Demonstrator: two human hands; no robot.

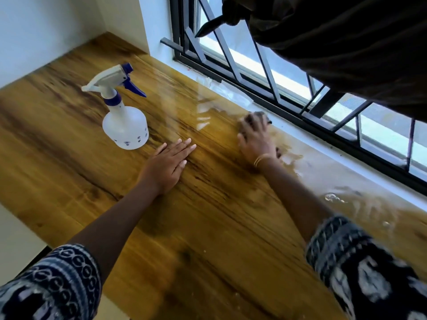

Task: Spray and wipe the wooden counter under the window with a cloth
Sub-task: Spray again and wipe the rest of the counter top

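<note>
Pressing flat on the desk (pixel 69 172): left hand (pixel 167 166), palm down, fingers straight and together, holding nothing. It sits mid-desk, just beside the spray bottle (pixel 123 112) but not touching it.

Right hand (pixel 255 139) is at the desk's window edge, on top of a dark cloth (pixel 261 114). Only a small bit of cloth shows past the fingertips and another bit near the wrist; the rest is hidden under the hand. Hand is motion-blurred, fingers look spread over the cloth, so I cannot tell whether that grip is curled round it or just pressing it flat. Thin gold bangle (pixel 261 159) on the right wrist.

Spray bottle: upright, translucent white body, white head with blue trigger and nozzle, standing toward the desk's far left corner, nozzle pointing at the window side. Well apart from the cloth.

Desk surface is glossy wood grain; wet sheen and streaks run along the window edge, on both sides of the right hand, with a few droplets toward the near right.

White sill (pixel 346 155) runs along the desk's window edge, black window grille (pixel 265 65) above it. Dark curtain (pixel 346 42) bunched at top right. Both forearms bare, patterned dark blue and white sleeves (pixel 57 278) pushed up.
</note>
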